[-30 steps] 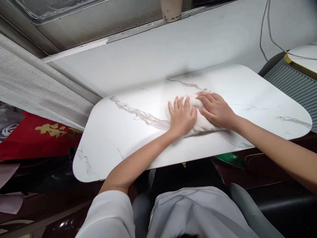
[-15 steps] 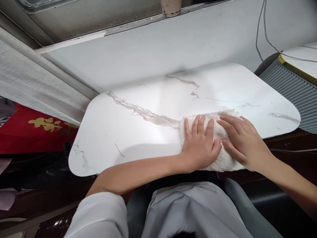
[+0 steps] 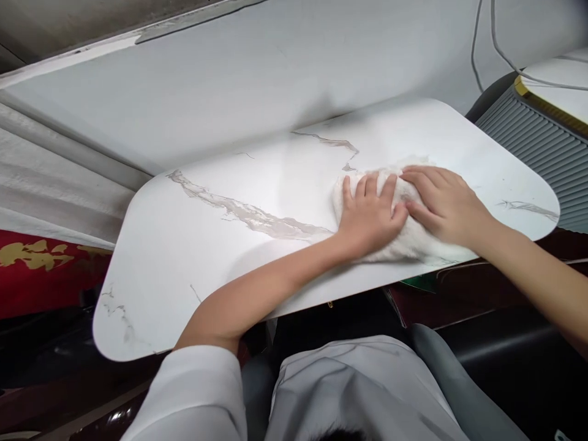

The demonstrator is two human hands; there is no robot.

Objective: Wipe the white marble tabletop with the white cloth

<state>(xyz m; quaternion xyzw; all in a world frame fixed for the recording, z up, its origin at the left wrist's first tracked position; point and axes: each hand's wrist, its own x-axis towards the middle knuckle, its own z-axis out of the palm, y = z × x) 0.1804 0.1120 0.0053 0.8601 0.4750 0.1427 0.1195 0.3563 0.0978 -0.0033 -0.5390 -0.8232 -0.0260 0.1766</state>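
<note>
A fluffy white cloth [image 3: 413,245] lies bunched on a white marble-patterned tabletop [image 3: 206,245], right of its middle. My left hand [image 3: 370,211] lies flat on the cloth's left part, fingers stretched out and pointing away from me. My right hand [image 3: 443,202] presses on the cloth's right part, fingers extended toward the left and touching the left hand's fingers. Both hands cover most of the cloth; only its near edge and far corners show.
A white wall [image 3: 275,73] rises behind the table. A grey ribbed unit [image 3: 542,141] with a cable stands at the right. A red cloth with gold characters [image 3: 41,269] lies at the left. Grey chair arm [image 3: 450,380] sits below the table's near edge.
Both hands slid the cloth from the table's middle back toward the near right edge, then away again toward the far right. The view has shifted lower.
</note>
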